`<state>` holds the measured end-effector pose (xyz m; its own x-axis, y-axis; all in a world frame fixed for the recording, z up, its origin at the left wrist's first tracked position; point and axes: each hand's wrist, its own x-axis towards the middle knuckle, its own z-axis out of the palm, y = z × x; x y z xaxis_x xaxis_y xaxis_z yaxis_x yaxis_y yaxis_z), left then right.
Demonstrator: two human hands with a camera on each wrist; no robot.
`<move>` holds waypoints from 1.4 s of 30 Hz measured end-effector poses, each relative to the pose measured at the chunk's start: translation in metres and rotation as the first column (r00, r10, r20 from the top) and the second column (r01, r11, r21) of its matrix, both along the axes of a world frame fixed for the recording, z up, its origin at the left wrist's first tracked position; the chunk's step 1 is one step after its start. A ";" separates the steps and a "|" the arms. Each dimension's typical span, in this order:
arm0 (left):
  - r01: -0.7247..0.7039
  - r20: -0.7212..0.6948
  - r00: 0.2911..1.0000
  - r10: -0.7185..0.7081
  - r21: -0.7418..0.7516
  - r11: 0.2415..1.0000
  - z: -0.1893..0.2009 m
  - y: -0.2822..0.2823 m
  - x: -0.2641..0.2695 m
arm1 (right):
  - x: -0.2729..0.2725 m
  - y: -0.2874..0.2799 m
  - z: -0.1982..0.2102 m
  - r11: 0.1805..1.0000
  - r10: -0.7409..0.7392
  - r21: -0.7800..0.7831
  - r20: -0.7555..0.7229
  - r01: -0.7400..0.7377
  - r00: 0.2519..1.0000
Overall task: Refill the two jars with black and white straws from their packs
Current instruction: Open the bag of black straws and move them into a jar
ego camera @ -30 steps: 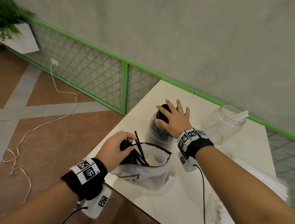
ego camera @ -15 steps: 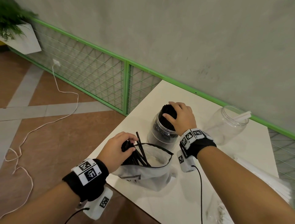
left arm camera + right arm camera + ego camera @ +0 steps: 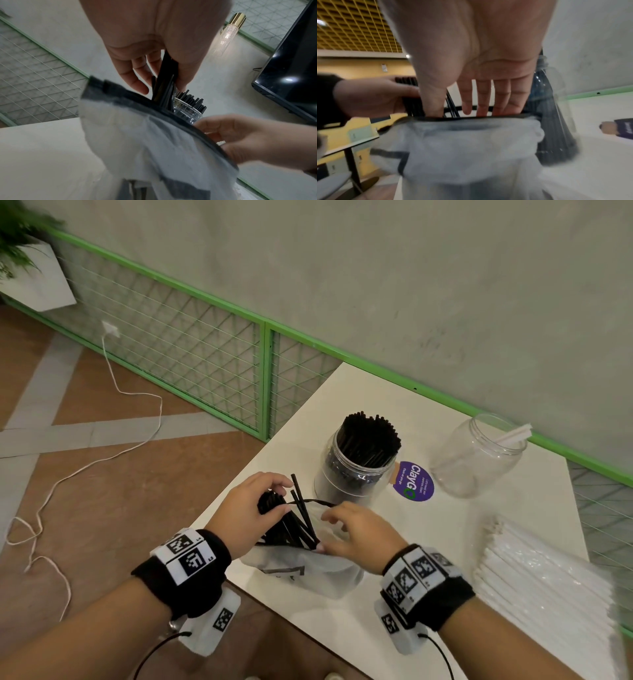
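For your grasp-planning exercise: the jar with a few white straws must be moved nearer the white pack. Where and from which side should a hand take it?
Take the clear jar round its neck, just under the threaded rim, from its right, pack-facing side. It stands upright, narrows there, and its white straws lean out over that rim, so a wrap round the neck seems safer than a grasp from above.

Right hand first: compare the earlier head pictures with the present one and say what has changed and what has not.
The right hand left the top of the black-straw jar and came back to the open pack, fingers straight at its mouth. The left hand still grips a bundle of black straws in the pack. Both jars stayed put.
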<state>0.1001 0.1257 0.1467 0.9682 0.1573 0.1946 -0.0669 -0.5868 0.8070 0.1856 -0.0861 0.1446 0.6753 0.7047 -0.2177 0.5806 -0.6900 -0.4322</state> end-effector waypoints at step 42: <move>-0.031 -0.163 0.987 -0.004 -0.210 0.977 -0.006 -0.018 -0.018 | -0.016 0.035 -0.017 0.860 -0.072 0.440 -0.399 0.259 0.914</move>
<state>0.0817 0.1077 0.1406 0.9815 0.1914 -0.0036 0.0818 -0.4022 0.9119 0.1698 -0.0507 0.1279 0.7324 0.6675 -0.1344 0.2173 -0.4162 -0.8829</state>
